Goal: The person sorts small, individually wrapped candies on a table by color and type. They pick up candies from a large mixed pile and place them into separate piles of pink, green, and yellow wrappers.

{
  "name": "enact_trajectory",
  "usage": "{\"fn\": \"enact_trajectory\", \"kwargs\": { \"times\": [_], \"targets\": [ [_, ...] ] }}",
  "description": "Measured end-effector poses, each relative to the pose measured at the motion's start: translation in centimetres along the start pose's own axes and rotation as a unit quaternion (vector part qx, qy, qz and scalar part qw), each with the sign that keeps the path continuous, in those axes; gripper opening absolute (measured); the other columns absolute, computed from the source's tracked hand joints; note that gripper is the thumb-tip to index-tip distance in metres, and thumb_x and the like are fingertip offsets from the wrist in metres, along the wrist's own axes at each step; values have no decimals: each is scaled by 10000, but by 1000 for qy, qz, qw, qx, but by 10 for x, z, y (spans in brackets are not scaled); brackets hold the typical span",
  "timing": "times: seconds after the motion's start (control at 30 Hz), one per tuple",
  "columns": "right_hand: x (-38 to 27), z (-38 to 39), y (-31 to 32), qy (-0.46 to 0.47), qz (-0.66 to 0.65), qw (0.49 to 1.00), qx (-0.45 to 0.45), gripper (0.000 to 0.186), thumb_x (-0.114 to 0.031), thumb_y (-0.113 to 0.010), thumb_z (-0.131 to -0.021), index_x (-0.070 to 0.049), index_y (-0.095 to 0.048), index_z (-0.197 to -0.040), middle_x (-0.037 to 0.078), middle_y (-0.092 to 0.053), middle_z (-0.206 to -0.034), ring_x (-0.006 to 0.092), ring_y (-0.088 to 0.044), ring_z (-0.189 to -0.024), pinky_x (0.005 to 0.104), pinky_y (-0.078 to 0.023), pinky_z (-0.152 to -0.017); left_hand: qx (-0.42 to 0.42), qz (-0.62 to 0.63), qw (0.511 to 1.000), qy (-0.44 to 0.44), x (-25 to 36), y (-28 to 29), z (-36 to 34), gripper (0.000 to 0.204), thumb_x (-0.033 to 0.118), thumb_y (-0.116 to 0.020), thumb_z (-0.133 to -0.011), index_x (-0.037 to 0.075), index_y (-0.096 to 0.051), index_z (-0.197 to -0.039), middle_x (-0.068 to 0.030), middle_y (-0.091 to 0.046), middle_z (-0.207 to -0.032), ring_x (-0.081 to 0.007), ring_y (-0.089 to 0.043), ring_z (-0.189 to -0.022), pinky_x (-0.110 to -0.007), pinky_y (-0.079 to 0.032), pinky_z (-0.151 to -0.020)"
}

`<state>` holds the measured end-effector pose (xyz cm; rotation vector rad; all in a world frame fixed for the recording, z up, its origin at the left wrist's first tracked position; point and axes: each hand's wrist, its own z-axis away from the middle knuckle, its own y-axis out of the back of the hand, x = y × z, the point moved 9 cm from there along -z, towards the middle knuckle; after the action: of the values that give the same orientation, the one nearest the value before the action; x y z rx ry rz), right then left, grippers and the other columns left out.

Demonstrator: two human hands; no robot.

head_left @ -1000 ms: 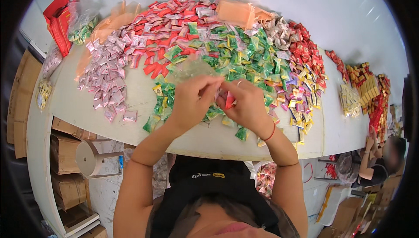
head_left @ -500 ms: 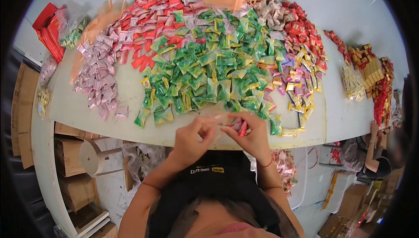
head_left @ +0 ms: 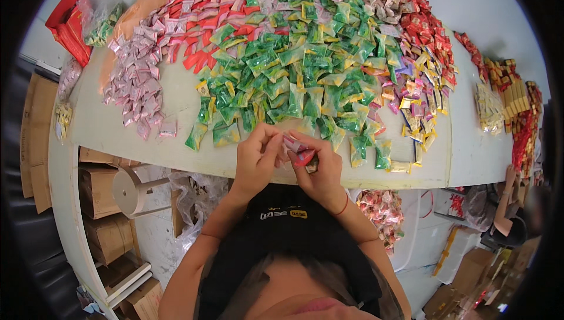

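A: How are the arms posed?
B: The bare left forearm [head_left: 224,220] and the bare right forearm [head_left: 355,221] extend from the lower edge, converging toward the hands.
A: And those?
B: The bare left hand [head_left: 256,157], curled inward, lies just beside the bare right hand [head_left: 325,168], bent in a grip; whether the left pinch fully closes is hard to tell.

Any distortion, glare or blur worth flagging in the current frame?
Head view: the front edge of the table bows, with black corners; head view: bright lighting, pale shine on the green packets; head view: left hand and right hand fairly clear, the co-worker at far right smeared around the head.
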<state>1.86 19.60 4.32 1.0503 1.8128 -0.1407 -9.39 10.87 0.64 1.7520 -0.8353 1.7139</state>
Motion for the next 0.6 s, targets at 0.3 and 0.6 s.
{"fn": "enact_trajectory", "kwargs": {
  "times": [0.3,0.6],
  "targets": [
    [-15,-3,17,47,33,998,24,258,17,-718,-675,-37,-622,-908,90,-571,-755,243,-555,-634,291,-446,-543,-22,53,998,35,9,-21,-2,98,72,-518,-963,1,-580,-992,-65,-633,-791,-67,-585,-643,-203,-461,-556],
    [17,-3,33,-38,125,988,86,234,-36,-753,-637,-67,-572,-782,73,-548,-694,246,-546,-621,325,-430,-532,-92,-61,992,-65,22,-50,20,85,70,-545,-938,27,-574,-1005,-83,-586,-752,-103,-535,-642,-264,-442,-596]
  ]
}}
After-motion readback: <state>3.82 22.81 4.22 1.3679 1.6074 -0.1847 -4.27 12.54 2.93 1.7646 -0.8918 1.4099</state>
